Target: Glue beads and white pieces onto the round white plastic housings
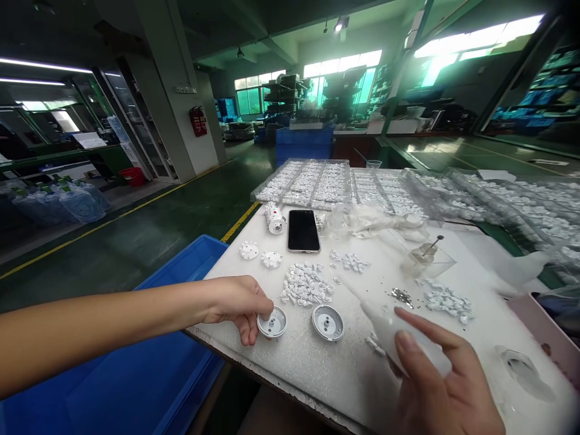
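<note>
At the near edge of the white worktop [294, 377], your left hand [249, 309] has thumb and forefinger clamped on the left rim of the near-left dish [277, 329], open side up; the remaining fingers curl outside it. Gripping only the rim leaves most of the inside and the central post uncovered, and probably steadies the dish. Whether it is lifted off the surface, cannot tell.

Second dish [328, 323], also open side up, sits just beside it to the right, untouched. Likely set there to be within easy reach of both your hands.

Your right hand [446, 386] has thumb and forefinger closed on a translucent squeeze bottle [414, 341]. Grip is on the body, which seems suited to pressing; the thin nozzle slants up and leftward, away from your palm, over the worktop and apart from both dishes. Tip blurred; cannot tell whether anything is coming out.

Loose white pieces [308, 284] are heaped just beyond the dishes, presumably for short reaches. Silver bits [401, 296] lie apart from that heap, perhaps so the kinds do not mix. Phone [303, 231] lies farther back, clear of your hands.
</note>
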The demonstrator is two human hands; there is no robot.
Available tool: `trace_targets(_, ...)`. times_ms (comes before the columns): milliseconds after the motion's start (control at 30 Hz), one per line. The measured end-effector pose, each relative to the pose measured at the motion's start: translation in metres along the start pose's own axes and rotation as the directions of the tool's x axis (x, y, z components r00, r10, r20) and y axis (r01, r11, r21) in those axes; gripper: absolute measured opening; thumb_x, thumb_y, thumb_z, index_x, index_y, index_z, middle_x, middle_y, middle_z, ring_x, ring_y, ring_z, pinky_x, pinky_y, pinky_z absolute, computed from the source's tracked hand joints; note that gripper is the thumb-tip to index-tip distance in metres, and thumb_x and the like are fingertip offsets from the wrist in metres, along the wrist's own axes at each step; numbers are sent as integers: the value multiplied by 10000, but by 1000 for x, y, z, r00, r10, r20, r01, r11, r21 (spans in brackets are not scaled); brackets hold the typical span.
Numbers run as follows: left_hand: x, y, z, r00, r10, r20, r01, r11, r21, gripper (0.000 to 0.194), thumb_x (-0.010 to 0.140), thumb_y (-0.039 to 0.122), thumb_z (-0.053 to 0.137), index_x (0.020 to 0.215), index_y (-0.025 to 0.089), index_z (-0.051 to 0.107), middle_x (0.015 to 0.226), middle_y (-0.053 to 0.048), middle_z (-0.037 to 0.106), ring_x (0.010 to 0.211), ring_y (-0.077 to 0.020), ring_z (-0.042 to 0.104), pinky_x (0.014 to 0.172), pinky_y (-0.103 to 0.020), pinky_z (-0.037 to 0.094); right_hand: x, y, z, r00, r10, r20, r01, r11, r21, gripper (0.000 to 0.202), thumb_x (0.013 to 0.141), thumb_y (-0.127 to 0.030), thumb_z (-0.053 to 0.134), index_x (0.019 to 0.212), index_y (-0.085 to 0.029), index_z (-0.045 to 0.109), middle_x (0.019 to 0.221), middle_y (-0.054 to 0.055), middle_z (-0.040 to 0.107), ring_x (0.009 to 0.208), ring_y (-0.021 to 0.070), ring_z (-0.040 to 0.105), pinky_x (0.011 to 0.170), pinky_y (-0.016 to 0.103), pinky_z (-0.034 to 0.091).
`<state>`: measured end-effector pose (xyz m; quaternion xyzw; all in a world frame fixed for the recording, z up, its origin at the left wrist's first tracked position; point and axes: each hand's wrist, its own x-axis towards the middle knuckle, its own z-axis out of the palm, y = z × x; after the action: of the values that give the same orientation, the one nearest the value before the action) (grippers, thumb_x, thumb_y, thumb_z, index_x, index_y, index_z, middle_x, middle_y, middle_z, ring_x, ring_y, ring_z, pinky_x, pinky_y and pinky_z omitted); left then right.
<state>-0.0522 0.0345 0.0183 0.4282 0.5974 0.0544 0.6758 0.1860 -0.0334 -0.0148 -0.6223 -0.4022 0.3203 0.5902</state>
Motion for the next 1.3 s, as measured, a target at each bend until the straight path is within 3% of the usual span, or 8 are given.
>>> trace_targets(267, 2, -6, -3, 999, 29, 30, -28, 1000, -12, 116, 646, 192, 622, 571, 116, 669, 442, -59, 621, 394, -133, 573, 410, -201, 473, 52, -4, 7, 957, -78, 279, 182, 911, -371, 470, 758, -613, 597, 991, -235, 441, 1089, 181, 688, 1087, 359, 662, 802, 445, 547)
trace_targets(500, 4, -8, -4, 997, 41, 63, -40, 999, -6, 145, 632, 195, 577, 583, 118, 690, 449, -69, 618, 390, -122, 551, 395, -183, 437, 36, 3, 12, 931, -99, 350, 260, 855, -449, 410, 900, -473, 420, 1196, -193, 380, 1239, 225, 632, 1097, 335, 671, 847, 459, 551)
trace_targets(600, 5, -10, -4, 997, 38, 65, -37, 999, -16, 134, 613, 201, 566, 565, 128, 668, 442, -71, 616, 379, -120, 541, 389, -185, 429, 19, -10, -16, 906, -282, 317, 416, 733, -538, 459, 946, -521, 442, 1303, -233, 426, 1247, 160, 662, 1011, 313, 708, 697, 383, 568)
trace_targets(700, 7, -12, -4, 996, 44, 73, -42, 999, -35, 122, 607, 211, 575, 564, 133, 659, 434, -70, 611, 376, -123, 537, 378, -185, 421, 22, -41, -51, 785, -556, 275, 608, 602, -518, 324, 938, -543, 519, 1157, -319, 600, 1037, 26, 739, 814, 225, 727, 619, 303, 519)
trace_targets(767, 8, -13, -4, 996, 52, 67, -50, 998, -35, 116, 611, 215, 584, 558, 135, 650, 427, -67, 606, 375, -120, 534, 370, -178, 414, 45, -65, -66, 785, -604, 142, 539, 551, -637, 332, 898, -584, 566, 1054, -308, 662, 931, 19, 739, 769, 230, 699, 620, 328, 472)
trace_targets(867, 9, -14, -4, 997, 57, 59, -55, 998, -28, 119, 622, 219, 590, 559, 133, 643, 428, -66, 605, 373, -118, 536, 366, -173, 416, 102, -88, -67, 940, -286, 188, 329, 606, -724, 165, 859, -359, 676, 930, -211, 689, 901, 67, 729, 780, 248, 662, 671, 368, 442)
trace_targets(1000, 9, -15, -5, 996, 68, 54, -67, 997, -23, 118, 643, 217, 591, 561, 139, 626, 436, -64, 610, 376, -120, 545, 375, -175, 430, 162, -80, -49, 954, -178, 241, 299, 620, -725, 145, 764, -285, 770, 838, -173, 716, 886, 93, 731, 723, 251, 643, 631, 357, 436)
trace_targets(1300, 9, -18, -7, 994, 86, 62, -86, 996, -7, 123, 669, 218, 578, 591, 143, 637, 445, -51, 595, 404, -123, 559, 394, -174, 431, 162, -69, -41, 923, -374, 90, 343, 696, -630, 201, 865, -345, 673, 858, -163, 756, 754, 75, 727, 609, 195, 626, 549, 305, 405)
